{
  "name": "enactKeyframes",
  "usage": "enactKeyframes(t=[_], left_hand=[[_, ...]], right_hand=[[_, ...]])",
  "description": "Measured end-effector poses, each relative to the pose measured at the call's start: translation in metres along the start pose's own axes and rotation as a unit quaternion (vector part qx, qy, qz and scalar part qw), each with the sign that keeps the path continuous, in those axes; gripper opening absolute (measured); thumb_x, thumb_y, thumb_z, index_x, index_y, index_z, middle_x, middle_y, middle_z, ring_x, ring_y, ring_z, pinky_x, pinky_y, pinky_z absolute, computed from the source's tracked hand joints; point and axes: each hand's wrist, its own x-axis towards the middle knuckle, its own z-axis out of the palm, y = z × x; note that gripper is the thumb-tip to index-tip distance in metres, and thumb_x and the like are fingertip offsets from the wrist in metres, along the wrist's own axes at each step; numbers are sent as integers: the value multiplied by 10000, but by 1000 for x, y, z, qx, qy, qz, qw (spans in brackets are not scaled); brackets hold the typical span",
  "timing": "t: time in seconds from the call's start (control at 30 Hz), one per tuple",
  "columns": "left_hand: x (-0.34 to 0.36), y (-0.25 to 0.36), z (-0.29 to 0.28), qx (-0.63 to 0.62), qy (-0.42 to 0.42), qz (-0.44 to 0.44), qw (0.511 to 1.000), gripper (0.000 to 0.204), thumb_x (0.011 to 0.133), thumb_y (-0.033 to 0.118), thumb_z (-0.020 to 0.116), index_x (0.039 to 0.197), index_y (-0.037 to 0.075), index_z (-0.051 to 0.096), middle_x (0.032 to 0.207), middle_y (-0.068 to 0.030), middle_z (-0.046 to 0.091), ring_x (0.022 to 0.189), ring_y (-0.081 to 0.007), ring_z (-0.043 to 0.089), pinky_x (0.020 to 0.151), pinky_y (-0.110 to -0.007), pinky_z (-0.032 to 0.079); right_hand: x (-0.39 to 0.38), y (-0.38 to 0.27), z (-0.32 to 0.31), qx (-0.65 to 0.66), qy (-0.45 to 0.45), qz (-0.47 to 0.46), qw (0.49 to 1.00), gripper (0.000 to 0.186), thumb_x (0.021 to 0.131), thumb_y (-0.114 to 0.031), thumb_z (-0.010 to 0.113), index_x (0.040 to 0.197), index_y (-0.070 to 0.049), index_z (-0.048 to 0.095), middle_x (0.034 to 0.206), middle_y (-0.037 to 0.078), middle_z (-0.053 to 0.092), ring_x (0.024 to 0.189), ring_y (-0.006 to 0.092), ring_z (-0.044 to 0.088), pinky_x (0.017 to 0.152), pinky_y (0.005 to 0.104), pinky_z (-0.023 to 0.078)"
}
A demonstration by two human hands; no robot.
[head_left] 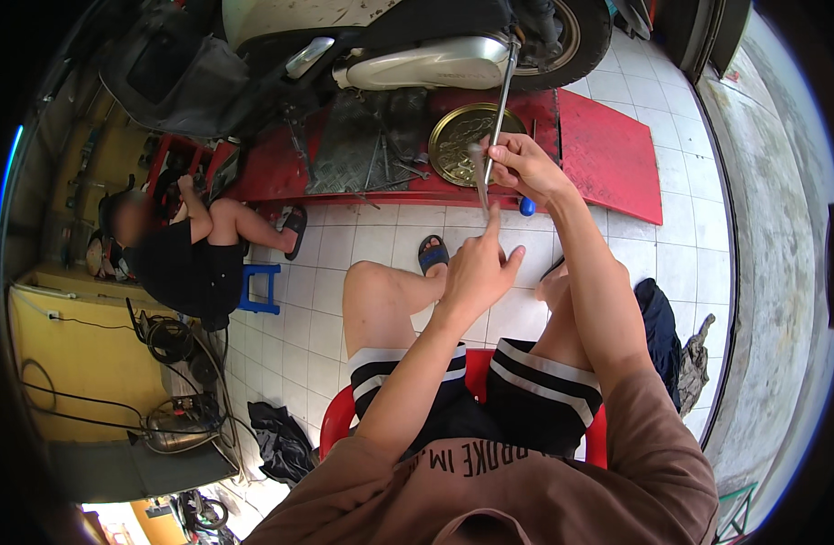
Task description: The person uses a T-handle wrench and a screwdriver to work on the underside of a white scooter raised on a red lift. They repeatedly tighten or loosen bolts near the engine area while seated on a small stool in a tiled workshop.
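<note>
A long steel T-handle wrench (501,109) runs from beside the scooter's rear wheel (576,41) toward me. Its near crosspiece is smeared by motion. My right hand (523,165) has thumb and fingers closed around the shaft near that end. Just below, my left hand (479,275) has its index finger stretched up to the crosspiece and its thumb spread; I cannot tell whether the fingertip touches it. Behind the shaft lies a round gold-coloured tray (449,145) with small parts in it, hard to make out. The wrench's far tip is at the silver engine cover (431,65).
The scooter stands on a red platform (608,150) with a ramp at right. Several wrenches (376,165) lie on its metal plate, and a blue knob (527,206) shows at its edge. Another person (181,245) sits at left by a blue stool (259,289). Dark cloth (658,331) lies right.
</note>
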Motion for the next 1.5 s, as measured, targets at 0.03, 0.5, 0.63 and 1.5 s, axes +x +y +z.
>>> enactKeyframes(t=[0.03, 0.5, 0.63, 1.5], left_hand=[[4, -3, -4, -37, 59, -43, 997, 682, 869, 71, 616, 1423, -112, 264, 630, -103, 554, 502, -248, 572, 520, -343, 474], [9, 10, -23, -194, 164, 63, 965, 773, 858, 185, 643, 1461, -67, 230, 673, -103, 587, 624, -296, 609, 593, -410, 481], [2, 11, -21, -24, -62, 57, 996, 857, 823, 182, 701, 1486, -19, 197, 670, -101, 588, 622, -290, 610, 591, -401, 482], [7, 1, -23, -13, -65, 65, 996, 802, 876, 141, 642, 1514, 41, 166, 646, -83, 600, 522, -173, 577, 535, -301, 469]], right_hand=[[-2, -1, 0, -7, 2, 9, 1000, 236, 934, -231, 636, 1016, -27, 550, 608, -44, 456, 489, 35, 374, 480, 194, 291], [1, 7, -8, 2, 40, -15, 999, 196, 953, -194, 604, 1050, -30, 558, 621, -48, 467, 510, 31, 392, 493, 199, 313], [3, 3, -5, 22, 25, -9, 999, 203, 950, -188, 609, 1055, -19, 573, 648, -32, 481, 522, 44, 389, 490, 206, 300], [3, 4, -9, 31, 69, -25, 997, 218, 969, -214, 581, 1082, -28, 575, 619, -58, 443, 534, 38, 357, 521, 198, 287]])
